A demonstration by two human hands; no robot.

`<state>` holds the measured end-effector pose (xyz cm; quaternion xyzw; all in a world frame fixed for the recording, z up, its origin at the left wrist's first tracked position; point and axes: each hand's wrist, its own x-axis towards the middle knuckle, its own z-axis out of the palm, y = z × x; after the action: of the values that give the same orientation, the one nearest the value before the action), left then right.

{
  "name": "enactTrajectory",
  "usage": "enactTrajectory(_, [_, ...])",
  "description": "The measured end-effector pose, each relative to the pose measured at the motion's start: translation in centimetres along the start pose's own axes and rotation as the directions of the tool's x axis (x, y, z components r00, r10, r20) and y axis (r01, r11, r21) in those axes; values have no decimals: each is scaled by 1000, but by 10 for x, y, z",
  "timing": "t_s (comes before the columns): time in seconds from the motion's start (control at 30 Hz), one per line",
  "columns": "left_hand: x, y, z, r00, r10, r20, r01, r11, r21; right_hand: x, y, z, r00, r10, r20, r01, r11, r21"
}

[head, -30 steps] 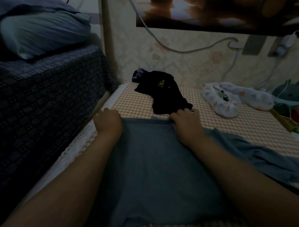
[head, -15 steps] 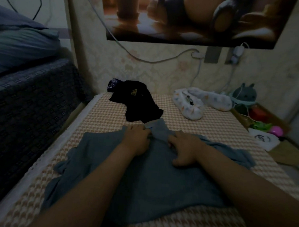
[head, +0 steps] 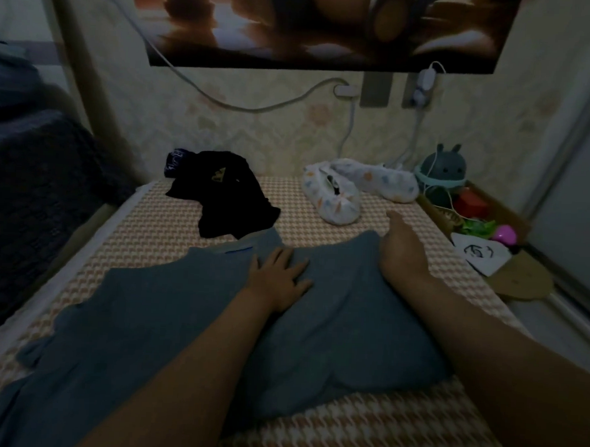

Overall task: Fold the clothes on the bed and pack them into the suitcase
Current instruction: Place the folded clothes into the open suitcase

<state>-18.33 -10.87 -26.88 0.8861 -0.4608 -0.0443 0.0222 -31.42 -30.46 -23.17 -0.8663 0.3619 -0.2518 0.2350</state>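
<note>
Blue-grey garment (head: 333, 326): spread on the checked bed (head: 304, 220). Left hand (head: 278, 273): flat, fingers splayed, pressing the garment. Right hand (head: 402, 250): at the garment's far right edge, grip indiscernible.

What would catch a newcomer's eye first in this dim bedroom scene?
The big blue-grey shirt spread across the near half of the checked bed stands out, with the left hand pressed flat on its middle and the right hand at its upper right edge. Behind it, near the wall, lie a crumpled black garment on the left and white patterned clothes on the right.
</note>
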Motion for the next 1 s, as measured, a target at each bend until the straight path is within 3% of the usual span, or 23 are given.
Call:
enactTrajectory(0.07, [7,0,5,999,-50,-10,49,998,-27,1,18,8,994,14,112,3,988,-153])
enactTrajectory(0.23, [17,-16,7,918,-205,-339,212,977,-17,-8,28,14,986,25,163,12,976,-219])
enactTrajectory(0.33, [19,-37,0,911,-203,-359,249,965,85,-9,25,16,976,70,207,-15,967,-256])
enactTrajectory(0.4, [21,-50,-5,930,-201,-306,237,967,87,-10,22,17,969,21,247,31,978,-206])
enactTrajectory(0.47, [25,-60,-10,943,-195,-269,212,977,35,-9,21,18,972,-104,211,131,984,-119])
enactTrajectory(0.57, [32,-68,-20,854,-127,-504,185,980,68,-6,20,19,969,-235,71,241,965,-105])
enactTrajectory(0.63, [32,-72,-24,804,-137,-579,224,971,82,-4,17,23,967,-241,84,254,946,-201])
enactTrajectory(0.73, [29,-80,-9,854,-153,-498,214,974,68,-3,12,33,964,-211,161,266,771,-579])
enactTrajectory(0.8, [22,-87,-3,885,-177,-431,209,977,29,-4,-2,33,965,-214,148,257,687,-680])
enactTrajectory(0.9, [1,-108,-13,917,-215,-337,214,976,-39,-10,-39,36,924,-343,171,372,697,-613])
enactTrajectory(1.0, [-27,-147,-19,916,-355,-187,358,933,-21,-29,-85,55,830,-446,336,550,758,-351])
